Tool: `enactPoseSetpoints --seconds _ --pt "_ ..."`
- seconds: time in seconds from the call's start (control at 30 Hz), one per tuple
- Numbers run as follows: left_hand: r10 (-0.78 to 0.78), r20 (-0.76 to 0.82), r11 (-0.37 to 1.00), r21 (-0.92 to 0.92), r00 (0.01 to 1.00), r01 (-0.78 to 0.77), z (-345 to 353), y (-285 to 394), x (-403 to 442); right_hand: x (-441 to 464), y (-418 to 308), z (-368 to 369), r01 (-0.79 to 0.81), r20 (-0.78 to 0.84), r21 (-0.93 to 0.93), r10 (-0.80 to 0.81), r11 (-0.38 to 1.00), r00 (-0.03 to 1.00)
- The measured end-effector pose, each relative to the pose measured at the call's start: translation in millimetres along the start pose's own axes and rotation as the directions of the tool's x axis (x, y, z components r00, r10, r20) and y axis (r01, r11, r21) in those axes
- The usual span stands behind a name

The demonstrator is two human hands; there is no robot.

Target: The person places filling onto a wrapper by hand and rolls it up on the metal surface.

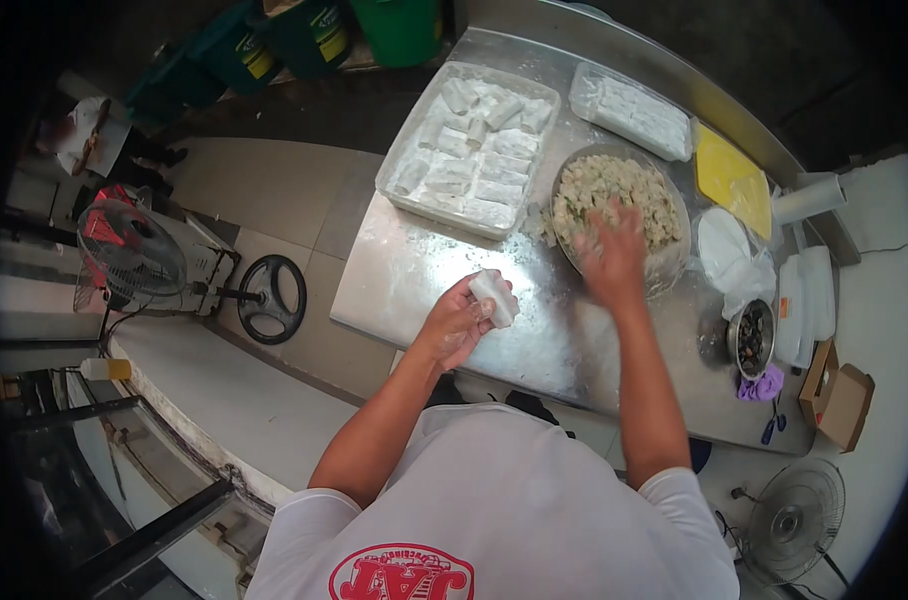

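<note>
My left hand (458, 320) is closed around a small white floury wrapper bundle (494, 297) and holds it above the steel table's front edge. Whether it is one wrapper or a stack I cannot tell. My right hand (612, 250) reaches over a large round bowl (674, 268) of pale, chunky filling with green bits (614, 185). Its fingers are smeared by motion, at or just above the filling. Left of the bowl stands a clear plastic tub (444, 212) with rows of flour-dusted white rolls (502, 170).
Behind the bowl lie another clear container (629, 108) and a yellow board (734, 180). At the right are white plastic (729, 255), a small bowl of dark pieces (752, 340), a purple cloth (761, 384) and a cardboard box (836, 395). A fan (139, 245) and a person (99, 135) are at left.
</note>
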State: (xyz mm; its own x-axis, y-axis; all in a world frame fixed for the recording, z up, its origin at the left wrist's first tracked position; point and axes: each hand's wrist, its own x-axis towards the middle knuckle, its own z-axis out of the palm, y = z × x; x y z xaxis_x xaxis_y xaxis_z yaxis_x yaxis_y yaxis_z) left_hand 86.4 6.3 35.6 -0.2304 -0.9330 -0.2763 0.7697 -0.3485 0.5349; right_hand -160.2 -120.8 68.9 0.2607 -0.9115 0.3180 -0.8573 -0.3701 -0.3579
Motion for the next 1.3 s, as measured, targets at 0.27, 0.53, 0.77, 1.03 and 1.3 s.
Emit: enactPoseSetpoints --seconds 0.27,0.53,0.77,1.03,1.3 --pt "0.027 0.011 0.999 0.027 1.0 -0.027 -4.2 6.3 24.0 -76.1 -120.3 32.4 -0.212 0.293 0.797 -0.055 0.566 0.955" --pt "0.014 -0.06 0.996 0.093 0.998 -0.008 -21.3 89.6 51.5 -121.4 -101.2 7.1 -0.312 0.411 0.648 0.026 0.695 0.911" --pt "0.122 -0.048 0.43 0.903 0.991 -0.009 -28.0 192.6 165.4 -153.8 -82.7 -12.6 -0.387 0.231 0.504 0.311 0.772 0.922" --pt "0.389 0.137 0.128 0.971 0.911 -0.201 12.2 249.1 244.7 -176.2 -66.3 -29.2 -0.412 0.192 0.461 0.366 0.786 0.911" --pt "0.591 0.298 -0.064 0.944 0.749 -0.325 56.6 242.5 266.9 -198.2 -18.8 -48.0 -0.429 0.19 0.512 0.389 0.744 0.901"
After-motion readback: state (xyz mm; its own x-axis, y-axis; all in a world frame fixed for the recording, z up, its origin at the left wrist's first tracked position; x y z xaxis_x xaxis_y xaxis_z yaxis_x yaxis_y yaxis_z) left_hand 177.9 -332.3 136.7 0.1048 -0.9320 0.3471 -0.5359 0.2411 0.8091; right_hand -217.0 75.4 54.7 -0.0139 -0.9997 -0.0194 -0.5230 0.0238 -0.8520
